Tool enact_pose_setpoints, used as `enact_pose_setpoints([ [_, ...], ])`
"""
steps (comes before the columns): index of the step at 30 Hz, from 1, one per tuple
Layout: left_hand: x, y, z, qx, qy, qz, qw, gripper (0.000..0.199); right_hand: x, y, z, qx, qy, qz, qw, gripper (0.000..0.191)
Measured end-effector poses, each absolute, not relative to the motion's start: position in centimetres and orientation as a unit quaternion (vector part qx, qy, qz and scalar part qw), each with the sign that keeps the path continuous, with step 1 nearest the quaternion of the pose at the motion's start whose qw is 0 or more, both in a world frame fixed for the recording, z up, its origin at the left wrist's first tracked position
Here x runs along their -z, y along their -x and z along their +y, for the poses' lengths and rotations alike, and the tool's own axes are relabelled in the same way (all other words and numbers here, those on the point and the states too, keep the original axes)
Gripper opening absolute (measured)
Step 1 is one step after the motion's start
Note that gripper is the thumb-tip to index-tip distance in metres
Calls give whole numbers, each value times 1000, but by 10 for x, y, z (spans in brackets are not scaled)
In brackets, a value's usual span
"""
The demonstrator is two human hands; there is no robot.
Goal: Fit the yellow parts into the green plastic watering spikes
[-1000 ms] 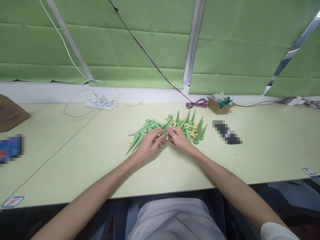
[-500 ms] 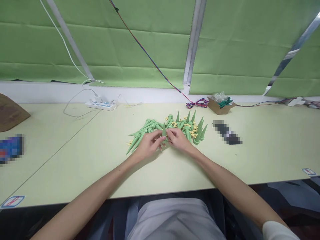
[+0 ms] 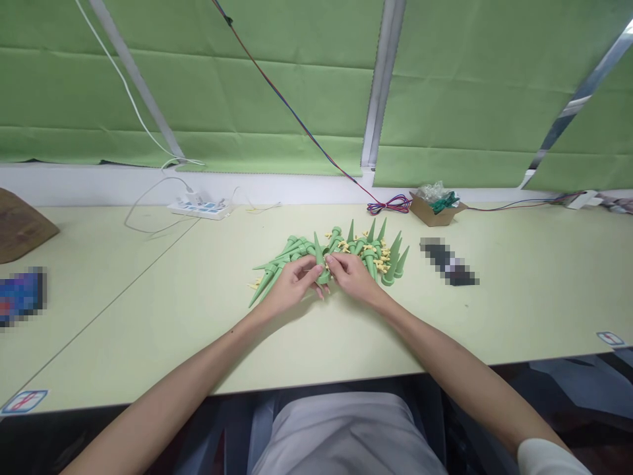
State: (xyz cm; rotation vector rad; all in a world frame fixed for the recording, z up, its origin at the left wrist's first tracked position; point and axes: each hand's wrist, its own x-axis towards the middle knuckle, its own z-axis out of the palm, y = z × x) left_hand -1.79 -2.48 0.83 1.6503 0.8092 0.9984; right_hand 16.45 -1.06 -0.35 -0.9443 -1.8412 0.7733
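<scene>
Within left hand (image 3: pixel 295 281), spike (image 3: pixel 318 251) part-hidden

Green blinds (image 3: pixel 271 86), divided by pale upright strips (image 3: pixel 382 86), hang above a white wall band (image 3: pixel 306 188) bordering the far edge of the pale surface (image 3: pixel 148 316).

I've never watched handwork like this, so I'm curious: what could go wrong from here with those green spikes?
The held green spike might slip or turn, since the left-hand grip has it near its lower end, with the right-hand grip working close beside it. The upright green spikes at the right of the cluster could topple if bumped. The small yellow pieces lie close among other green spikes, so some might get knocked aside.
</scene>
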Motion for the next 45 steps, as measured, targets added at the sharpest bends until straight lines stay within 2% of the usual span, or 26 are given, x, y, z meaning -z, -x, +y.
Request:
enact_pose_setpoints([
  [8, -5, 16, -21, -404, -554, 288, 669, 37, 2, -165, -15, -285, 382, -757, 446, 43],
  [14, -7, 16, -22, -392, -430, 307, 753, 15, 2, -168, -17, -255, 348, -789, 438, 38],
  [24, -3, 17, -19, -377, -424, 315, 761, 18, 4, -167, -15, -227, 349, -803, 426, 36],
  [31, -3, 17, -20, -382, -489, 310, 720, 32, 3, -164, -15, -251, 370, -787, 424, 39],
  [35, -4, 16, -22, -391, -565, 308, 658, 44, 2, -164, -15, -259, 383, -781, 421, 40],
  [39, -6, 18, -27, -380, -668, 354, 534, 42, 1, -163, -13, -258, 405, -772, 416, 39],
  [45, 1, 21, -28, -359, -805, 394, 260, 31, 1, -162, -7, -296, 430, -760, 387, 35],
])
